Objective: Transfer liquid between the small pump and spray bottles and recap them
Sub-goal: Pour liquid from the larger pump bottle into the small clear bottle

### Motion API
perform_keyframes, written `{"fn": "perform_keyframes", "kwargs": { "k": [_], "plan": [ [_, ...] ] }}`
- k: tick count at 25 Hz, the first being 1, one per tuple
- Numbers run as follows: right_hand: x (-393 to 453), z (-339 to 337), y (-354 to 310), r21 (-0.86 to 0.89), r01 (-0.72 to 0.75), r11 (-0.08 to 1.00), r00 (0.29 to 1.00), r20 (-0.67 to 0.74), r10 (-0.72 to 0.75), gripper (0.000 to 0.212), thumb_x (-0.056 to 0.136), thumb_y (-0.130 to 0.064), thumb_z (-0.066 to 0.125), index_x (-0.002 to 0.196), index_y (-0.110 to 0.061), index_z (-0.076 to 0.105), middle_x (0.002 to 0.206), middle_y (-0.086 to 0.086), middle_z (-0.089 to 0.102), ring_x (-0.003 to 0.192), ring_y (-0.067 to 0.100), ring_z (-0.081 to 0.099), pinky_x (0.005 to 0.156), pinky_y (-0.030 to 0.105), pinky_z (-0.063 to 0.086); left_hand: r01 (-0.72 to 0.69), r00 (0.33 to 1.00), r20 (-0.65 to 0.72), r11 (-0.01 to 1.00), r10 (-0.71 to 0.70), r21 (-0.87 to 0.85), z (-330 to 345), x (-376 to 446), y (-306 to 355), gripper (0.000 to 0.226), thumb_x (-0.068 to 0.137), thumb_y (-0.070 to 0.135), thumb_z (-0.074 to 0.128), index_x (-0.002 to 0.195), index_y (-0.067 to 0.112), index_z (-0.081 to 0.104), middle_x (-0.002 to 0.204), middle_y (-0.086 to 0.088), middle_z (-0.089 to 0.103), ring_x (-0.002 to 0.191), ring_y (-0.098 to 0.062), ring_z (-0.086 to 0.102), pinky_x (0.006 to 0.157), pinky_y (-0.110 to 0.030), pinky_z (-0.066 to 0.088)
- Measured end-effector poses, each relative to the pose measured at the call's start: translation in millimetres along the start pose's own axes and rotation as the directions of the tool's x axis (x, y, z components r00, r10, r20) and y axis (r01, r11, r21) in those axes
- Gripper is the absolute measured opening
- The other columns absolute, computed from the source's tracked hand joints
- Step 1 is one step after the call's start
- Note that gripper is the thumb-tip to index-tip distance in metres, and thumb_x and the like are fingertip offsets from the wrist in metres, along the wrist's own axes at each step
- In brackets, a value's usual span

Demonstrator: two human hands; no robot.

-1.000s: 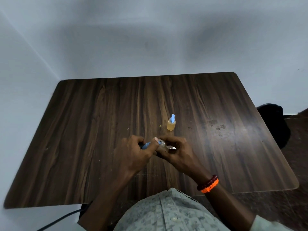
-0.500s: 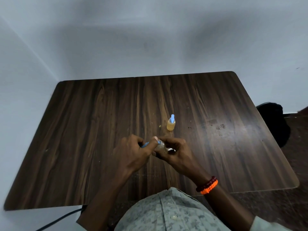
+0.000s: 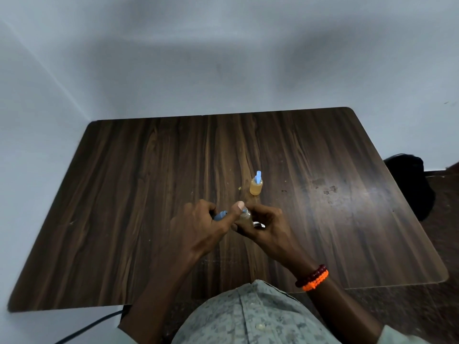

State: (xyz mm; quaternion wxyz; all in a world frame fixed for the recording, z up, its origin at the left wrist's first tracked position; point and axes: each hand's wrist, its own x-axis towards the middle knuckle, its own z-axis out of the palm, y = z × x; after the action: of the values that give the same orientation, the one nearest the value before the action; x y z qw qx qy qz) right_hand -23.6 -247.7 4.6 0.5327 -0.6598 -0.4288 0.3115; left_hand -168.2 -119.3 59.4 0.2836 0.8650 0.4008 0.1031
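Nearest, the left hand (image 3: 198,227) has its fingers (image 3: 237,207) clamped on a blue cap (image 3: 220,215); the right hand (image 3: 265,225) grips a small clear bottle (image 3: 244,216) tilted toward it, probably to seat the cap; farther off, the amber bottle (image 3: 256,185) stands capped on the desk (image 3: 149,182).
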Motion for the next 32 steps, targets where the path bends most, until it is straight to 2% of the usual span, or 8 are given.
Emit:
{"fn": "perform_keyframes", "kwargs": {
  "k": [3, 6, 11, 18, 22, 24, 29, 32],
  "plan": [
    [1.4, -0.8, -0.4, 0.025, 0.007, 1.000, 1.000, -0.022, -0.006, 0.025, 0.093, -0.027, 0.081, 0.118, -0.023, 0.077, 0.108, -0.005, 0.081, 0.100, 0.015, 0.078, 0.078, 0.034, 0.066, 0.005, 1.000, 0.014, 0.998, -0.004, -0.067, -0.6, -1.4, -0.2, 0.092, 0.071, 0.099, 0.027, 0.053, 0.015, 0.057, 0.045, 0.004, 0.048, 0.042, -0.007, 0.044, 0.050, -0.024, 0.040],
    [-0.5, 1.2, 0.3, -0.010, 0.022, 1.000, 1.000, 0.004, -0.022, 0.032, 0.092, -0.026, 0.082, 0.123, -0.021, 0.076, 0.112, -0.007, 0.080, 0.103, 0.013, 0.077, 0.080, 0.033, 0.066, 0.009, 1.000, -0.009, 0.998, -0.010, -0.061, 1.1, -4.8, 0.5, 0.082, 0.074, 0.091, 0.031, 0.053, 0.017, 0.059, 0.044, 0.005, 0.048, 0.039, -0.006, 0.042, 0.047, -0.023, 0.034],
    [-2.4, -1.4, 0.2, -0.007, -0.017, 1.000, 1.000, -0.001, 0.017, 0.032, 0.092, -0.025, 0.081, 0.123, -0.017, 0.076, 0.114, -0.004, 0.080, 0.104, 0.016, 0.077, 0.083, 0.048, 0.066, 0.016, 0.999, 0.037, 0.995, -0.012, -0.103, 3.7, -6.3, 0.8, 0.087, 0.075, 0.091, 0.028, 0.055, 0.013, 0.061, 0.047, 0.005, 0.045, 0.042, -0.006, 0.039, 0.049, -0.022, 0.033],
    [-7.4, 1.7, 1.4, -0.062, -0.020, 0.998, 1.000, -0.001, 0.020, 0.040, 0.090, -0.021, 0.084, 0.128, -0.016, 0.074, 0.119, -0.004, 0.079, 0.109, 0.010, 0.074, 0.090, 0.043, 0.065, 0.037, 0.999, -0.002, 0.998, -0.037, -0.049, 2.6, -13.0, 3.3, 0.069, 0.077, 0.087, 0.039, 0.052, 0.024, 0.052, 0.046, 0.010, 0.042, 0.043, -0.005, 0.040, 0.048, -0.020, 0.027],
    [-6.8, -1.0, 2.7, -0.020, -0.009, 1.000, 1.000, -0.023, 0.009, 0.037, 0.090, -0.021, 0.084, 0.126, -0.015, 0.075, 0.117, -0.003, 0.079, 0.106, 0.015, 0.076, 0.086, 0.048, 0.065, 0.055, 0.997, 0.060, 0.988, -0.047, -0.143, 4.6, -13.5, 1.5, 0.086, 0.079, 0.093, 0.034, 0.055, 0.014, 0.062, 0.045, 0.006, 0.046, 0.040, -0.006, 0.041, 0.049, -0.020, 0.031],
    [-6.0, -2.0, 4.2, -0.012, 0.011, 1.000, 1.000, -0.016, -0.011, 0.036, 0.091, -0.022, 0.083, 0.125, -0.017, 0.075, 0.116, -0.005, 0.080, 0.105, 0.015, 0.077, 0.083, 0.046, 0.066, 0.063, 0.996, 0.077, 0.983, -0.050, -0.171, 4.1, -14.3, 2.1, 0.091, 0.079, 0.093, 0.032, 0.058, 0.010, 0.064, 0.047, 0.004, 0.049, 0.040, -0.006, 0.041, 0.049, -0.021, 0.033],
    [-7.6, 5.3, 11.1, -0.054, -0.032, 0.998, 0.999, -0.024, 0.030, 0.041, 0.087, -0.028, 0.088, 0.125, -0.022, 0.076, 0.121, -0.005, 0.079, 0.108, 0.011, 0.075, 0.087, 0.037, 0.065, 0.061, 0.998, 0.036, 0.989, -0.057, -0.138, 3.0, -17.0, 1.8, 0.074, 0.091, 0.073, 0.048, 0.052, 0.012, 0.061, 0.039, 0.005, 0.043, 0.036, -0.008, 0.040, 0.045, -0.020, 0.027],
    [-6.9, 4.4, 9.6, -0.010, -0.019, 1.000, 0.999, -0.032, 0.018, 0.037, 0.087, -0.030, 0.087, 0.122, -0.026, 0.077, 0.115, -0.009, 0.080, 0.104, 0.011, 0.076, 0.084, 0.030, 0.064, 0.096, 0.991, 0.107, 0.979, -0.077, -0.179, 2.6, -15.5, 1.9, 0.093, 0.082, 0.089, 0.037, 0.064, 0.004, 0.070, 0.049, -0.010, 0.053, 0.041, -0.005, 0.041, 0.050, -0.024, 0.035]
  ]
}}
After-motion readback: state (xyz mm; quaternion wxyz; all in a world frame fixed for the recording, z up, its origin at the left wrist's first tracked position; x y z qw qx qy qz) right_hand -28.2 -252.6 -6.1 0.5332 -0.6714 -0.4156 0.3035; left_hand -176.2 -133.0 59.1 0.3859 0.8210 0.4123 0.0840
